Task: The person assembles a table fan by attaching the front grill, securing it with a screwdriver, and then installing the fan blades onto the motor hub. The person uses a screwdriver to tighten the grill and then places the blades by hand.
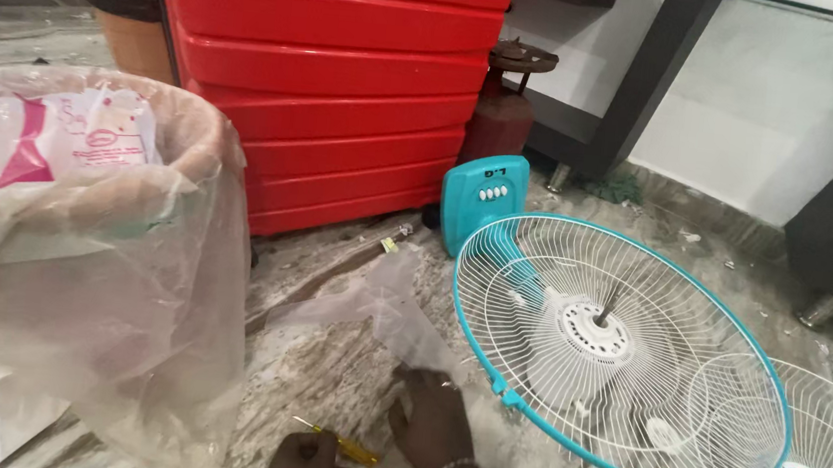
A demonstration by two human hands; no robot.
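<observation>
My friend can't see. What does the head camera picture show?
Two hands work low on a marbled stone floor: the left hand holds a small yellow-handled screwdriver, and the right hand touches a clear plastic bag. Beside them lies a white wire fan guard with a teal rim.

Bottom centre: left hand [306,465] grips a yellow-handled screwdriver [346,446], while the right hand [432,421], just beside it, pinches a clear plastic bag [385,307] spread on the marble floor [325,367]. Right of frame, a white fan guard with teal rim [617,347] lies against a teal control base [483,198]. Upper centre, red plastic drawers [334,86]; left, a plastic-lined bin [82,265].
</observation>
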